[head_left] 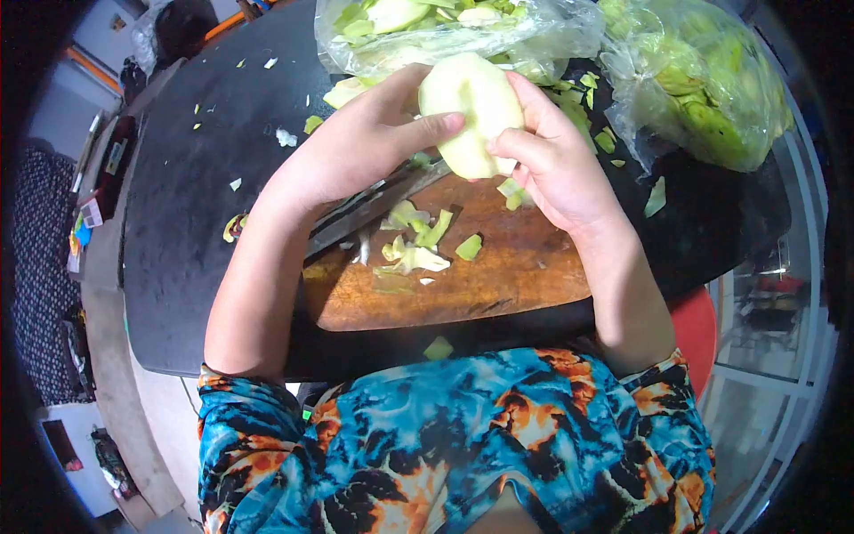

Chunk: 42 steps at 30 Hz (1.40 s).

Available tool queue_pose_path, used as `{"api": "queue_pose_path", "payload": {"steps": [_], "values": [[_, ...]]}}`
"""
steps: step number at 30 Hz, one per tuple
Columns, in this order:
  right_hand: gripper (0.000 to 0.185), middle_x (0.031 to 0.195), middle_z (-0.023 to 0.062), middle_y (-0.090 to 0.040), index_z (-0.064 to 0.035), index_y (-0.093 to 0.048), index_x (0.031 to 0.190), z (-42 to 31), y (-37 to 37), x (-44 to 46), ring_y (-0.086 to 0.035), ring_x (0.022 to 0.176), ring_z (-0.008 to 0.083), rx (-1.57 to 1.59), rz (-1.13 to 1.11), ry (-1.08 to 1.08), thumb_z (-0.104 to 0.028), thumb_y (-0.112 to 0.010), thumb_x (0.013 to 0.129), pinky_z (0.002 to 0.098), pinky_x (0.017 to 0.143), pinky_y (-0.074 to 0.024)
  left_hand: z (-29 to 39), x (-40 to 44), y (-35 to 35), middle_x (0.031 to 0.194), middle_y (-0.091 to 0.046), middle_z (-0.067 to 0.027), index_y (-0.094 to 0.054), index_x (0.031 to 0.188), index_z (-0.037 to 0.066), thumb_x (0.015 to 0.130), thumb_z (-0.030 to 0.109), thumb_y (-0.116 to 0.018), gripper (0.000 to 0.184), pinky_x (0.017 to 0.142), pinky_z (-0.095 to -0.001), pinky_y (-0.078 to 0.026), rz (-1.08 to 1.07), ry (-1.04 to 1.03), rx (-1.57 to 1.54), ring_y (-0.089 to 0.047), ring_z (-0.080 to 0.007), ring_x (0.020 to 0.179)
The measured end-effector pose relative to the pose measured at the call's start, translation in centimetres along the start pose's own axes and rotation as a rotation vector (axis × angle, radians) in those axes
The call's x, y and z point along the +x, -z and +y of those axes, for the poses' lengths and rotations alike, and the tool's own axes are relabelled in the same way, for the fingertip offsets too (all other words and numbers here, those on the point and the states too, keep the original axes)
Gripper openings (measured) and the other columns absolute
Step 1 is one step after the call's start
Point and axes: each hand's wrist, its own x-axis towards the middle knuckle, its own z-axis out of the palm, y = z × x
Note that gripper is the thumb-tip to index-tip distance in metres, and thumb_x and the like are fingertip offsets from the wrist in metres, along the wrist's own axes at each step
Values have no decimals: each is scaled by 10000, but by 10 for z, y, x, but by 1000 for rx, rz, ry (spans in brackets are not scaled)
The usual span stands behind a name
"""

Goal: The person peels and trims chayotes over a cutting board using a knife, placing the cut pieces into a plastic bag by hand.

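Note:
A peeled, pale-green fruit [476,98], oval with a crease down its middle, is held up above the far part of the cutting board. My left hand [382,133] grips its left side, thumb lying across the front. From the right, my right hand [551,151] closes on it with the thumb pressed near its lower edge. Beneath my hands is a brown wooden cutting board [463,289] with green and white peelings [414,254] scattered on it. A long, dark knife-like blade [356,214] lies along the board's left edge, partly hidden by my left wrist.
Behind my hands, a clear plastic bag [551,36] holds pale-green pieces. Another plastic bag [712,89] at the right is full of greener pieces. Peel scraps dot the black table [213,187]. A red stool [696,334] stands by the table's right front.

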Motion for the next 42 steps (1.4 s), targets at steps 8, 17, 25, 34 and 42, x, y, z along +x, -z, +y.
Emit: {"api": "queue_pose_path", "payload": {"steps": [8, 17, 25, 34, 42], "values": [[456, 1131, 82, -560, 31, -370, 1311, -2, 1, 2, -574, 964, 141, -168, 41, -91, -130, -524, 913, 264, 823, -475, 27, -6, -8, 883, -608, -75, -480, 1159, -32, 897, 344, -568, 466, 636, -253, -464, -55, 169, -53, -544, -103, 722], [423, 1059, 81, -615, 27, -539, 1152, -43, 58, -27, -586, 961, 121, -60, 488, 87, -336, -479, 942, 266, 848, -459, 49, -5, -11, 855, -644, -158, -594, 1057, -9, 913, 296, -503, 349, 731, -343, -458, 43, 141, 407, -606, -232, 773], [721, 922, 33, -647, -39, -606, 1111, -96, 165, -251, -588, 822, 81, -593, 900, -237, -656, -313, 878, 236, 753, -452, 6, -2, 24, 976, -608, -68, -570, 1102, -27, 914, 191, -530, 291, 805, -267, -429, 50, 62, 491, -546, -119, 865], [384, 775, 27, -614, -54, -563, 906, -87, 205, -365, -600, 664, 99, -772, 1224, -341, -410, -422, 940, 203, 554, -433, 4, -2, 18, 825, -575, -28, -574, 1124, -2, 922, 298, -510, 367, 709, -252, -431, 114, 37, 436, -531, -103, 757], [196, 668, -13, -513, -77, -531, 666, -60, 172, -215, -471, 643, 62, -636, 648, 44, -158, -537, 845, 218, 574, -358, 19, 15, 42, 703, -564, 3, -621, 939, 3, 914, 205, -522, 227, 594, -209, -392, 300, 35, 345, -489, -58, 639]]}}
